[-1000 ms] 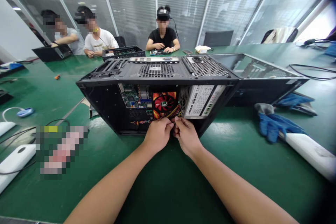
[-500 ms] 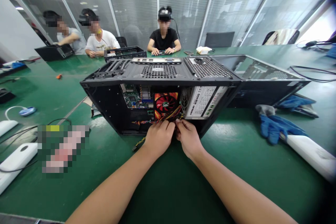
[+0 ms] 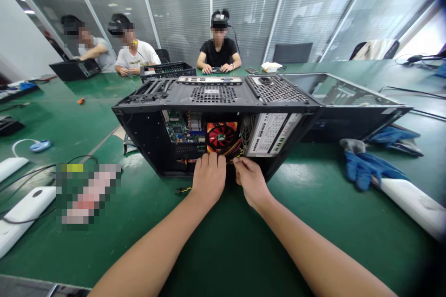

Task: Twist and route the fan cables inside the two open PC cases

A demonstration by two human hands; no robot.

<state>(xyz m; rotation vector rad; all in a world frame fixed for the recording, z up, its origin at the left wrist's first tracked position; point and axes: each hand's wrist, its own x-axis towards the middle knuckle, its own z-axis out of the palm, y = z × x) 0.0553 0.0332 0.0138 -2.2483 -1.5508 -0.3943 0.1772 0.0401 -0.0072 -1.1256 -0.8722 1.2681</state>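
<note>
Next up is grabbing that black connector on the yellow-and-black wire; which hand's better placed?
Probably your left hand: the connector is just beside its wrist, while your right hand is farther off, near the power supply.

Fan (image 3: pixel 222 137) in case (image 3: pixel 181 97), gloves (image 3: pixel 362 167) right, people (image 3: pixel 219 51) behind

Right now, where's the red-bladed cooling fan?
Head view, mid-frame: the red-bladed cooling fan is inside the open black computer case, left of the white-labelled power supply, just above the left hand.

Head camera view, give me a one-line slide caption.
Left hand and right hand by the wires near a red fan in an open computer case.
</note>
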